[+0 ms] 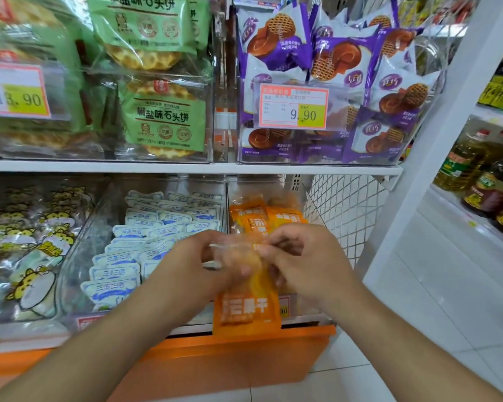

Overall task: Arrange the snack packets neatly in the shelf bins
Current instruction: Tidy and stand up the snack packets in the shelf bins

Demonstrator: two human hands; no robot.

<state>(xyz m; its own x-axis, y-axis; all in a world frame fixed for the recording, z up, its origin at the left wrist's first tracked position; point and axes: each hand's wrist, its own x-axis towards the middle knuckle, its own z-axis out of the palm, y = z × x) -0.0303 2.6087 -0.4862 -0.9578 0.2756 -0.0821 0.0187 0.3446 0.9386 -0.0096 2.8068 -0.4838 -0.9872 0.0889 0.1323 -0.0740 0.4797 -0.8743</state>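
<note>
- The left hand reached in from the lower left, forearm slanting up toward the lower shelf, back of the hand to the camera, fingers curled inward.
- Its grip was pinching the upper left part of an orange snack packet; the fingertips lay over the packet's clear top edge.
- Left of that grip, a clear bin held rows of white and blue packets, and further left lay cat-print packets.
- The orange snack packet hung below and between the two grips, its long axis roughly upright, the printed end pointing down toward the orange shelf base, the top end hidden among the fingers.
- Behind and above the grips, more orange packets sat in the right-hand lower bin.
- The right hand came in from the lower right, forearm slanting up and leftward, fingers bent, its grip pinching the packet's upper right corner.
- The two hands nearly touched each other over the packet's top.
- Above, on the upper shelf, green packets and purple packets filled clear bins.
</note>
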